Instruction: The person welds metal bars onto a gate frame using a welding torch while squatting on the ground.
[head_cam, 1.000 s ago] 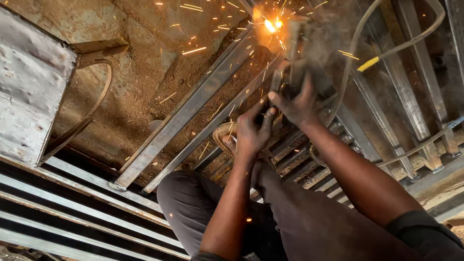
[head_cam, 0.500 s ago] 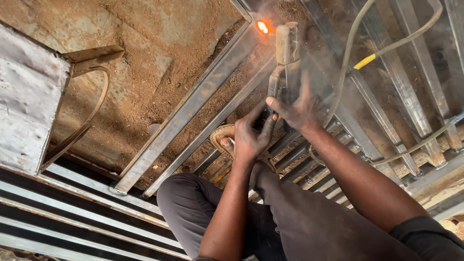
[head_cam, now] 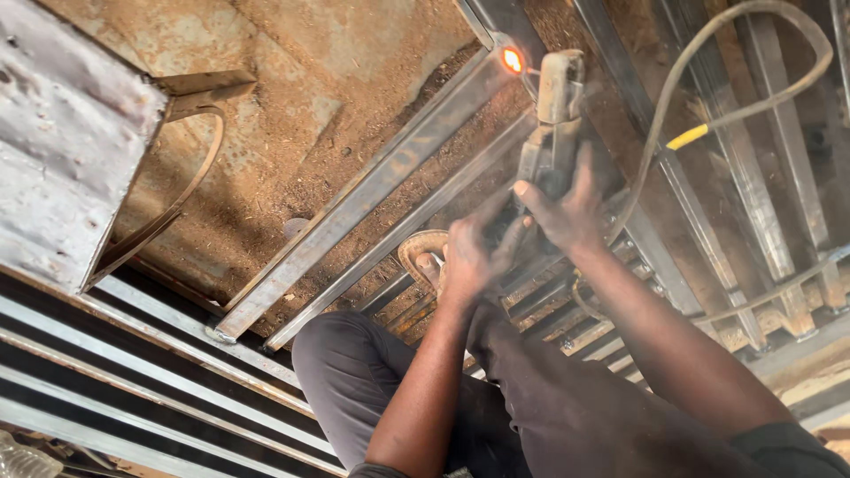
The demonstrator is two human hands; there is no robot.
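Head view: you've got both hands on the angle grinder (head_cam: 551, 133). Your right hand (head_cam: 567, 208) sits on the grinder body, fingers wrapped and clamped round it. Your left hand (head_cam: 469, 257) is just below and left of it, fingers closed on the tool's rear end, though motion blur hides the exact grip. The grinder points up-frame, nose at the top end of the steel angle bar (head_cam: 372, 190), where there's a glowing orange spot (head_cam: 512, 59) right at the contact point. That bar runs diagonally down-left over the dirt floor (head_cam: 292, 115), with a second, thinner bar (head_cam: 398, 230) just beside it. The power cable (head_cam: 708, 71) loops off the grinder to the right, with a yellow sleeve partway along. A grey sheet-metal panel (head_cam: 62, 168) stands far left. Your sandalled foot (head_cam: 423, 257) is beside the left hand, knees in dark trousers below.
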